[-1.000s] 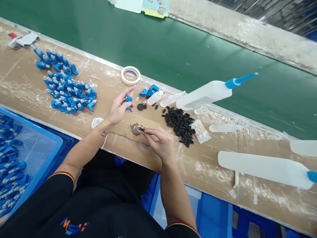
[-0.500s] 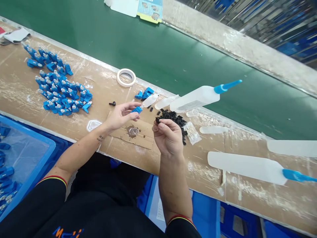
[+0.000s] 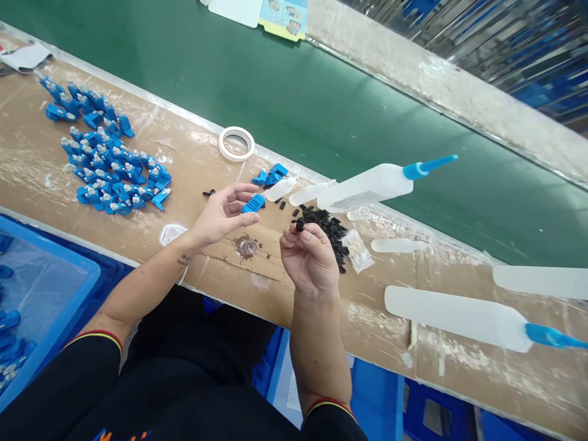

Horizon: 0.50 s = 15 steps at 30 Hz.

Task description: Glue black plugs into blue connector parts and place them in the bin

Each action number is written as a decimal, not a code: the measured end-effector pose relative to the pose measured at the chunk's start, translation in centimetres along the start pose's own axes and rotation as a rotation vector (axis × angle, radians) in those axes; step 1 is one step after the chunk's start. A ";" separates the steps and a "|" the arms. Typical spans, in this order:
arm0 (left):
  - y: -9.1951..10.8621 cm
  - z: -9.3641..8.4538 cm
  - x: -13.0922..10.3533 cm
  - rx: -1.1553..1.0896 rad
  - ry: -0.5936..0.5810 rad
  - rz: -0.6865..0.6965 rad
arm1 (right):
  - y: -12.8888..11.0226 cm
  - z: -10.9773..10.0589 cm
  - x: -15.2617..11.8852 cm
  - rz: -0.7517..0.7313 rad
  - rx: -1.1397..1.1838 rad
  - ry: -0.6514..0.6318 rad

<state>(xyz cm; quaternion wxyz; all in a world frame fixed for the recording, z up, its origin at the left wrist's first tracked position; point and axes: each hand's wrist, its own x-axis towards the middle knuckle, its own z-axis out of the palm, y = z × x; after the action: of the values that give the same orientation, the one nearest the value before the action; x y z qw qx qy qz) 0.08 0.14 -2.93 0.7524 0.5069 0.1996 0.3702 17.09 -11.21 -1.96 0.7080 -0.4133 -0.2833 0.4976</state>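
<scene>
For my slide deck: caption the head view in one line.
Left hand holds a blue clip, right hand pinches a small black piece beside the black pile.

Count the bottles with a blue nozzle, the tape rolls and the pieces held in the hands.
Bottles with a blue nozzle: 2
Tape rolls: 1
Held pieces: 2, blue piece in left hand, black piece in right hand
Total: 5

Left hand (image 3: pixel 220 215) half-open, palm up; right hand (image 3: pixel 309 257) raised, fingertips pinched.
</scene>
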 end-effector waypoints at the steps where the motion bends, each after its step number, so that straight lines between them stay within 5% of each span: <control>1: 0.0 0.0 0.0 0.001 -0.004 -0.009 | 0.1 0.1 0.0 -0.015 -0.009 0.002; 9: 0.0 0.1 -0.3 0.055 -0.103 -0.117 | -0.8 1.6 0.2 -0.623 -0.580 -0.079; 15: -0.3 0.4 -0.6 0.187 -0.113 0.082 | -0.9 2.0 0.1 -0.691 -0.622 -0.040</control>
<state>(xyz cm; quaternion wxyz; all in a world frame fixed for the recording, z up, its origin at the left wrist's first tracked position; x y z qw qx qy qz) 0.05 -0.60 -3.13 0.6961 0.6028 0.1695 0.3513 15.98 -10.66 -0.18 0.6689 -0.4777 -0.5540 0.1320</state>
